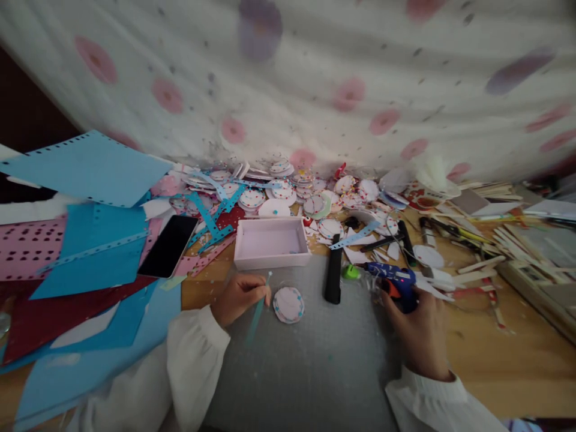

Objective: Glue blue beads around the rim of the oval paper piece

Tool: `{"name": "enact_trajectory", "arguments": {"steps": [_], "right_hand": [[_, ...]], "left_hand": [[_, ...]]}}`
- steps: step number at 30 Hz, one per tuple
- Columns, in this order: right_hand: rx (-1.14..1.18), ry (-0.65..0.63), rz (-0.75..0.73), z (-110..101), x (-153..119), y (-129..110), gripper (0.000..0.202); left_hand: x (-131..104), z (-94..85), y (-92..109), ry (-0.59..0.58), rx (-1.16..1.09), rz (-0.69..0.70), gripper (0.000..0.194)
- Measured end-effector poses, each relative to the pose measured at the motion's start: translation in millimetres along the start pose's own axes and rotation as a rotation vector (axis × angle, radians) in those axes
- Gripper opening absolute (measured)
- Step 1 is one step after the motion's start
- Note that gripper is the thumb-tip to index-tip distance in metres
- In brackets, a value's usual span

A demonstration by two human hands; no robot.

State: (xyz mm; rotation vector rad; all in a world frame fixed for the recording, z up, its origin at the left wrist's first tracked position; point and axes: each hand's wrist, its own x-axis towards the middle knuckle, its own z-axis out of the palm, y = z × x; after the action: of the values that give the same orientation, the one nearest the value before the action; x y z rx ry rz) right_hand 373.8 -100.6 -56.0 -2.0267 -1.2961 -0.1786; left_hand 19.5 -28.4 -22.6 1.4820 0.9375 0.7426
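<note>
Pinched between the fingers of my left hand is a thin blue strip, its lower end hanging over the grey mat. Just right of that hand lies a round white paper disc with blue dots round its edge. My right hand is wrapped round a blue glue gun, whose nozzle points left toward a small green object. Beside it on the mat is a black tool handle. A shallow white box stands behind the disc.
Blue paper sheets and a black phone lie at the left. Many decorated discs are piled along the patterned curtain. Wooden sticks and a yellow-black cutter lie on the right.
</note>
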Motion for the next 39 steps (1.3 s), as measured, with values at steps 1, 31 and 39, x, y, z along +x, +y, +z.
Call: {"name": "enact_trajectory", "arguments": {"steps": [1,31,39], "right_hand": [[-0.030,0.020,-0.023,-1,-1,-2,0.060],[0.612,-0.001,-0.304,34,-3,-123,0.006],[0.565,-0.211,-0.268,48,-8,-126,0.007]], "left_hand": [[-2,1.6,2,0.039,-0.004,-0.007,0.028],[-17,41.4,21,0.248,0.801,0.397,0.089],[-8,27.9,-7,0.042,0.863,0.276,0.059]]}}
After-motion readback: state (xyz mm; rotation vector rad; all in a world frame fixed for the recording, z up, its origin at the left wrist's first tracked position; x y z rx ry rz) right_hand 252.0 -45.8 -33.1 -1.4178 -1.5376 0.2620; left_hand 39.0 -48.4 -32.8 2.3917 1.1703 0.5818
